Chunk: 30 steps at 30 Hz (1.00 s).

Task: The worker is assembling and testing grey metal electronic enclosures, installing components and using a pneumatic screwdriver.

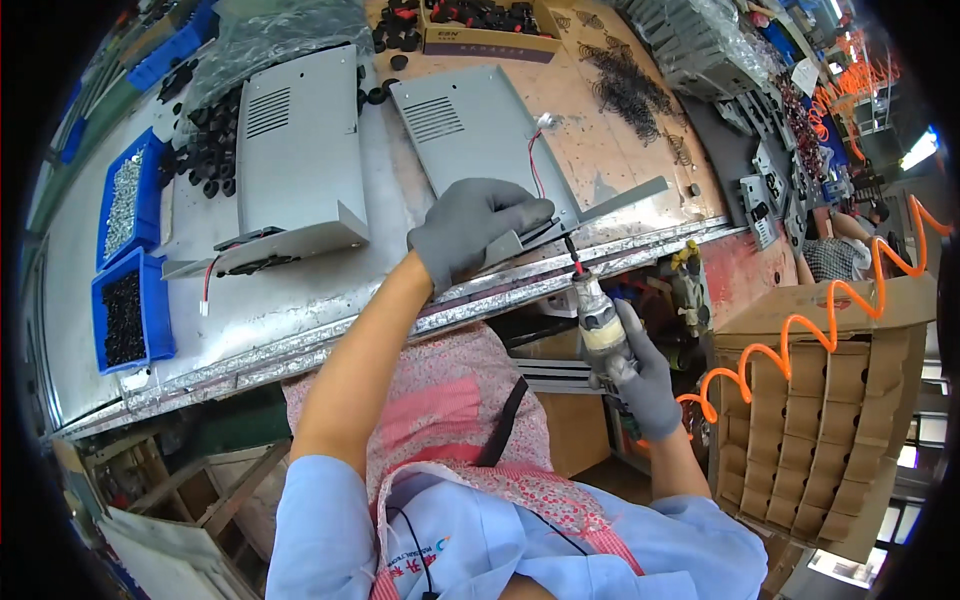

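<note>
My left hand (475,228), in a grey glove, is closed on the near edge of a grey sheet-metal panel (480,110). This panel has a slotted vent, a bent-up flange and a red-and-black wire lead (534,165) with a white plug. In my right hand (645,375), also gloved, is a silver power screwdriver (600,325). Its bit points up at the panel's near edge, beside my left fingers; whether it touches a screw cannot be made out. To the left lies a second vented panel (300,150) with a black fan part under its near flange.
Blue bins hold silver screws (122,200) and black screws (125,315) at the left. Black round caps (210,150) lie beside the second panel. An open carton (490,42) and black coils (630,85) sit farther back. An orange coiled hose (790,360) hangs before a divided cardboard box (810,430).
</note>
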Tool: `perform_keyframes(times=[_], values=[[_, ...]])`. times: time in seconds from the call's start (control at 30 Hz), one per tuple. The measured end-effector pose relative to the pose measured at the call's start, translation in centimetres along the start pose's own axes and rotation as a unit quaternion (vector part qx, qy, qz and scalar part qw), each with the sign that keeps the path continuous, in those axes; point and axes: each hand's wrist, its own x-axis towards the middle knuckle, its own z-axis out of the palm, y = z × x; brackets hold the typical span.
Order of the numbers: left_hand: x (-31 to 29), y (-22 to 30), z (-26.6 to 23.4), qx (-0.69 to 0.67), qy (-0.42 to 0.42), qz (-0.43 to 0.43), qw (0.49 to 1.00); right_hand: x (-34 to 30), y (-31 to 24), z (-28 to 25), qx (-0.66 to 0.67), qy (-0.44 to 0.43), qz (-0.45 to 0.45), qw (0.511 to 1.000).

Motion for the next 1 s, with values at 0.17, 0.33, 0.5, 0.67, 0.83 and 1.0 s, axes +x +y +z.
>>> perform_keyframes(times=[0.17, 0.33, 0.5, 0.67, 0.83, 1.0], values=[[-0.3, -0.2, 0.0, -0.078, 0.008, 0.038, 0.996, 0.3, 0.9, -0.4, -0.052, -0.008, -0.067, 0.996], [-0.1, -0.1, -0.4, -0.035, -0.034, 0.045, 0.998, 0.2, 1.7, -0.5, -0.139, 0.02, -0.067, 0.988], [-0.1, -0.1, -0.6, -0.005, -0.052, 0.075, 0.996, -0.2, 2.5, -0.8, -0.205, 0.03, -0.124, 0.97], [0.1, 0.1, -0.7, -0.012, -0.067, 0.061, 0.996, -0.9, -2.0, 0.8, -0.045, 0.016, 0.021, 0.999], [-0.2, -1.0, -0.7, -0.078, -0.067, 0.042, 0.994, -0.6, -4.7, 0.5, 0.179, -0.061, 0.069, 0.98], [-0.3, 0.2, -0.6, -0.095, -0.062, 0.011, 0.994, -0.8, -3.9, 0.5, 0.186, -0.06, 0.061, 0.979]])
